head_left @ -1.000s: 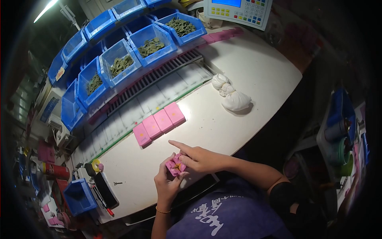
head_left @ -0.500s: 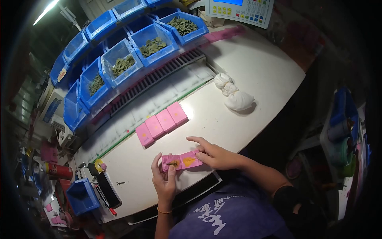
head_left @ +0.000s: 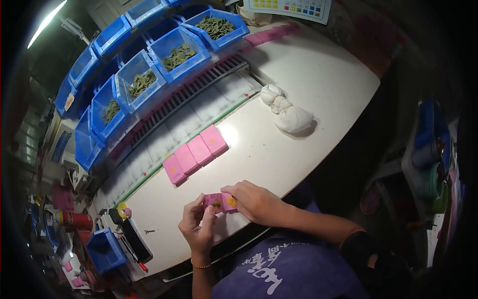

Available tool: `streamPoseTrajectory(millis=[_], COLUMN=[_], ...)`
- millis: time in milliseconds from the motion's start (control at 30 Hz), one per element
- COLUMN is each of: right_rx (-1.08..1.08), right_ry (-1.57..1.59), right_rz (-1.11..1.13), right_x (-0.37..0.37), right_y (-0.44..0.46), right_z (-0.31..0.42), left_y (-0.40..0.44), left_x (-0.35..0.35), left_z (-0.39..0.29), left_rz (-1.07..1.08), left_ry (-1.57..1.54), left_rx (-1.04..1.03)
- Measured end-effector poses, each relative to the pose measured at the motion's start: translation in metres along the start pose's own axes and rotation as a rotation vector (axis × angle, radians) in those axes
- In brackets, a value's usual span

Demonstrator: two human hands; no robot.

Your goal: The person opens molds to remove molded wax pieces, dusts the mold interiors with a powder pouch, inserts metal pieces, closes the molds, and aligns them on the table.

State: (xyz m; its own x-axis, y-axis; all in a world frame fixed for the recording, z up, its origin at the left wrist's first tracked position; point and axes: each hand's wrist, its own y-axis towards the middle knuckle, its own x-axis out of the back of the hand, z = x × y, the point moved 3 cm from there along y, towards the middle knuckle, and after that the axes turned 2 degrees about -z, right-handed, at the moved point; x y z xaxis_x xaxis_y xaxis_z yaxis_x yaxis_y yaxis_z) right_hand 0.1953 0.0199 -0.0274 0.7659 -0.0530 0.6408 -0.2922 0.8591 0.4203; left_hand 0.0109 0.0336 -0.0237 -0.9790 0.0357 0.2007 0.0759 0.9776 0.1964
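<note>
My left hand [head_left: 198, 225] pinches the left end of a small pink paper wrapper [head_left: 211, 197] between thumb and fingers, above the front edge of the white table. A little brownish-green matter lies on the wrapper by my left thumb. My right hand [head_left: 260, 203] grips the wrapper's right end, where a yellow-orange patch shows beside the fingers. Its fingertips are partly hidden. Beyond both hands, several pink packets [head_left: 196, 152] stand side by side in a row on the table.
A tied white cloth bag [head_left: 295, 119] rests at right on the table [head_left: 328, 74]. Blue bins [head_left: 180, 55] with dried green leaves are racked at the back. A black phone-like object [head_left: 135, 237], a red-tipped pen [head_left: 143, 267] and a small blue bin [head_left: 106, 250] are at the left.
My right hand has moved left and its fingers have curled in over the wrapper's right end. Less of the wrapper shows. The view has shifted slightly.
</note>
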Motion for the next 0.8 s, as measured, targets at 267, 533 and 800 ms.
streamPoseTrajectory(millis=[267,533,800], right_rx=[0.095,0.195,0.205], right_ry=[0.17,0.222,0.196], right_rz=[-0.178,-0.206,-0.211], right_x=[-0.006,-0.016,-0.016], right_y=[0.0,0.006,0.004], right_z=[-0.007,-0.013,-0.014], left_y=[0.003,0.006,0.009], left_x=[-0.016,-0.014,-0.017], left_z=[-0.012,-0.008,-0.009], left_rz=[0.076,0.108,0.124], left_ry=[-0.023,-0.104,-0.083], left_rx=[0.04,0.058,0.064])
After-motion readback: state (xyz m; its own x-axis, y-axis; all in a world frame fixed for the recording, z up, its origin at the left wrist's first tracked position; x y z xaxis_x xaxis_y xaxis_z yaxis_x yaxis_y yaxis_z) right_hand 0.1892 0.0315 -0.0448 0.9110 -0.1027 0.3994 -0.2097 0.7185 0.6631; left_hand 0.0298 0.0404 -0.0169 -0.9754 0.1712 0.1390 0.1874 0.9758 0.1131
